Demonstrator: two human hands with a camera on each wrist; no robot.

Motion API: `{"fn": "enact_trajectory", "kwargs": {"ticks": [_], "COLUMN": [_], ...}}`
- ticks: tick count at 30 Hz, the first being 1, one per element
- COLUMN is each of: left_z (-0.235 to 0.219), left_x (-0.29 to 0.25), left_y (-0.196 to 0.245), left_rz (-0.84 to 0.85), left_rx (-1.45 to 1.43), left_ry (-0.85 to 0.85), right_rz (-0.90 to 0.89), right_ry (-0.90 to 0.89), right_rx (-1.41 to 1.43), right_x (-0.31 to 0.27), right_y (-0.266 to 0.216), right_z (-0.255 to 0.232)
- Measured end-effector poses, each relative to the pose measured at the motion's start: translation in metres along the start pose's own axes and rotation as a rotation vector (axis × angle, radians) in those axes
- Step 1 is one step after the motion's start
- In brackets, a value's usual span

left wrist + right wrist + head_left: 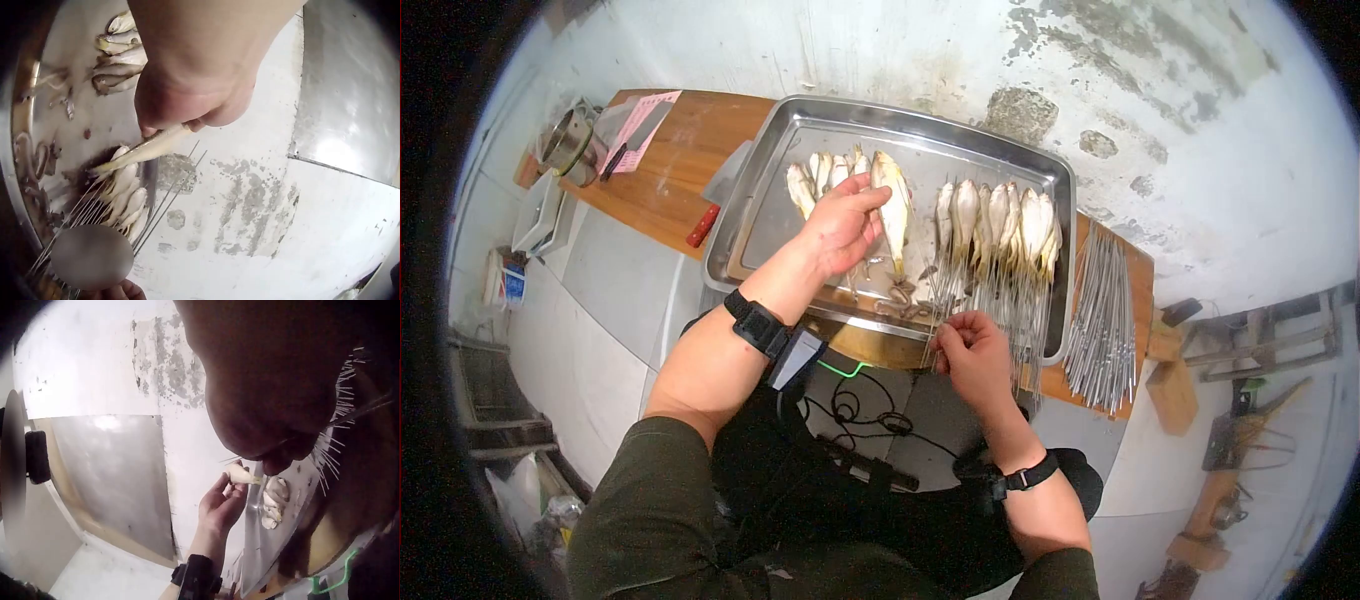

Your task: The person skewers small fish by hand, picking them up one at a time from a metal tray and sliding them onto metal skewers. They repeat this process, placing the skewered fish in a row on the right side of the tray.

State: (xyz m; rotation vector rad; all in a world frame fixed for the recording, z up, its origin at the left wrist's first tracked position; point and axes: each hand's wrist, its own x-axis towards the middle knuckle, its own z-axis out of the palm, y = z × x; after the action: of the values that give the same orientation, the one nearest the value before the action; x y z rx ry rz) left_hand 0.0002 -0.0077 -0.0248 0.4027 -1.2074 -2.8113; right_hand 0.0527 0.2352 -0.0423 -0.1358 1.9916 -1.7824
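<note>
My left hand (pixel 845 225) holds a pale, yellow-bellied fish (pixel 893 215) over the middle of the metal tray (pixel 920 110), its tail toward me. Thin metal skewers (pixel 170 203) are pinched in my right hand (pixel 975 355) at the tray's near edge. Their tips rise beside the held fish in the left wrist view. Under and beyond the right hand, a row of skewered fish (pixel 1002 225) lies at the tray's right, skewer ends pointing toward me. Several loose fish (pixel 800 190) lie to the left, partly behind the left hand.
Scraps of fish innards (pixel 905 295) lie near the tray's front. A bundle of metal skewers (pixel 1105 320) sits right of the tray. A red-handled blade (pixel 703 226), a dark knife (pixel 635 145) and a metal pot (pixel 570 145) are at the left. A stained wall (pixel 900 50) stands behind.
</note>
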Motion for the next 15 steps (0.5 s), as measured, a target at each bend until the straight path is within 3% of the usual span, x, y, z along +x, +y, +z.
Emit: {"fn": "enact_trajectory", "kwargs": {"ticks": [3,10,15], "left_z": [0.001,-0.005,0.002], "left_x": [-0.005,-0.002,-0.008], "left_y": [0.003,0.004,0.011], "left_rz": [-0.023,-0.033,-0.017], "left_rx": [0.140,0.025,0.172], "left_ry": [0.066,-0.011,0.152], "right_rz": [0.017,0.048,0.076], "right_ry": [-0.015,-0.039,-0.029], "right_rx": [0.038,0.081,0.078], "right_x": [0.000,-0.002,-0.003], "right_y": [-0.003,-0.009,-0.005], "right_z": [0.003,0.006,0.007]}}
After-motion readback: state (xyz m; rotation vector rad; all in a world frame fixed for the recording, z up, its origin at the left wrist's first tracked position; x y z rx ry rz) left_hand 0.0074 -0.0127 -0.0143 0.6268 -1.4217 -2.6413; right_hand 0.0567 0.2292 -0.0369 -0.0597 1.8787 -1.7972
